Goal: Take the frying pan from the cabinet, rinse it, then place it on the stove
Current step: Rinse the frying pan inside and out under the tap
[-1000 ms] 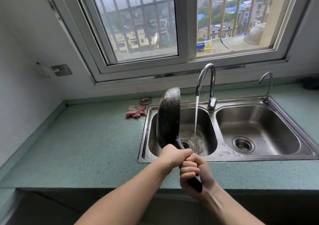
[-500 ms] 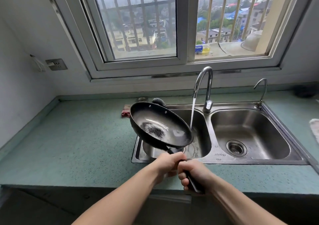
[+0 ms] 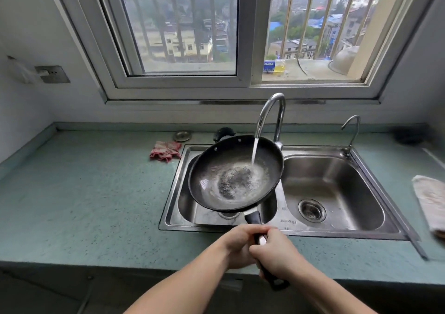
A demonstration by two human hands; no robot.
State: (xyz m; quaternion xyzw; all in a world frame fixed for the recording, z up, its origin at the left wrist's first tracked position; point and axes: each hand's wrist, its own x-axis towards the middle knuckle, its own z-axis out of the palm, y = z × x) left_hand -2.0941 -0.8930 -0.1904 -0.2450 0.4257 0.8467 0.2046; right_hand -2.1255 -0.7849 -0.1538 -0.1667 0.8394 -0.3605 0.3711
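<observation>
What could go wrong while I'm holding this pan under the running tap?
1. Water is pooling in the frying pan, which the left hand and right hand hold only by the handle; the added weight might tip it.
2. The stream lands near the pan's right side, so splashes may reach the countertop.
3. The pan's far rim sits close to the faucet; lifting could knock it.

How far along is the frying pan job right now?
Done: the black round frying pan is out of the cabinet. In hand: left hand and right hand grip its handle, holding it over the steel double sink under water running from the chrome tap. Left: setting it on the stove, not in view.
</observation>
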